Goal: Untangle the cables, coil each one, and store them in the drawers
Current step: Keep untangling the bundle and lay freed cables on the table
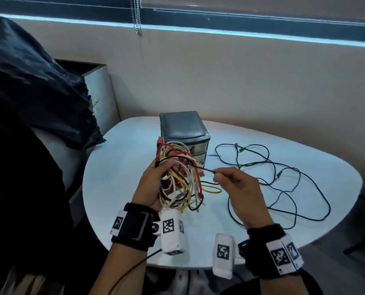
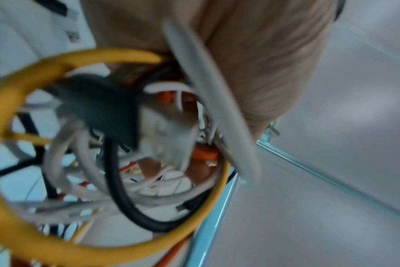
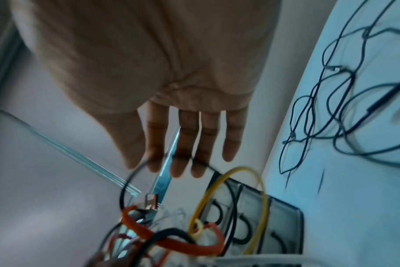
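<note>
While both hands are hovering above the near part of the tabletop (image 1: pixel 122 167), the left hand (image 1: pixel 154 184) is curling its fingers and thumb around a tangled bundle of cables (image 1: pixel 179 177), holding it upright in front of the drawer unit (image 1: pixel 186 133). Just to its right, the right hand (image 1: pixel 239 188) is pinching a thin black cable (image 1: pixel 200 168) between thumb and forefinger and drawing it sideways out of the bundle; in the right wrist view the other fingers (image 3: pixel 231 137) are lying straight and slightly apart. Red, yellow, white and black strands are looping through one another in the bundle, and a yellow loop (image 1: pixel 212 188) is sticking out on its right. In the left wrist view a thick yellow cable (image 2: pixel 57 63) is ringing the blurred mass. A second, long dark cable (image 1: pixel 284 177) is lying loosely sprawled over the right half of the pale, rounded tabletop, well apart from the bundle. Behind everything, the small dark drawer unit is standing with translucent drawer fronts facing the person. A beige wall (image 1: pixel 241 81) is running behind the tabletop, a bead chain (image 1: pixel 135 15) is hanging from above, and a dark crumpled sheet (image 1: pixel 32 86) is lying at the left.
</note>
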A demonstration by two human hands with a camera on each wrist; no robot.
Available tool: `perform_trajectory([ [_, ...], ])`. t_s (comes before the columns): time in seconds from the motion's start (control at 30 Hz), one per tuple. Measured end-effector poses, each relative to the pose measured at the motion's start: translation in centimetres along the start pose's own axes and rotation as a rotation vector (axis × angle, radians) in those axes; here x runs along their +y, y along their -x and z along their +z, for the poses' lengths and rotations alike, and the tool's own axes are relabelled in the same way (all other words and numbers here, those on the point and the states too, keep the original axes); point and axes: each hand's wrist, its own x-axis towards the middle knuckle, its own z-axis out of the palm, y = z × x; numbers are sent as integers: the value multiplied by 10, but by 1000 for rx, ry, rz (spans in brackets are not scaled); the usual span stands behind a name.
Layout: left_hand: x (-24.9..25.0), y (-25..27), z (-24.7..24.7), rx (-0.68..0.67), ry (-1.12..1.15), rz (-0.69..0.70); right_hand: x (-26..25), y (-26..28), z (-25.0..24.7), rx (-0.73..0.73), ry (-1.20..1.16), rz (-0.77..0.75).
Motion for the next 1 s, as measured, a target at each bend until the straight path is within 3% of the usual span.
perform_trajectory([
  [0.13, 5, -6, -7, -45, 196, -87, 19, 4, -4, -128, 187, 107],
  [0.23, 9, -6, -17, -37, 313, -102, 23, 11, 3, -102, 151, 138],
  [0.37, 10, 0, -28, -248, 582, -177, 25, 8, 16, 3, -138, 302],
  [0.43, 9, 3, -31, -350, 654, -145, 25, 3, 19, -24, -308, 417],
  [0.53, 8, 4, -25, -403, 735, -120, 22, -5, 24, -148, -509, 515],
  [0.67, 5, -3, -25, -394, 734, -105, 10, -10, 30, -281, -495, 492],
  [0.83, 11, -6, -25, -507, 733, -73, -3, -18, 18, -187, -42, 277],
  [0.9, 8, -6, -26, -584, 783, -67, -7, -21, 11, -104, 3, 197],
  [1.0, 3, -7, -29, -567, 810, -45, -13, -25, -2, 119, -108, 169],
])
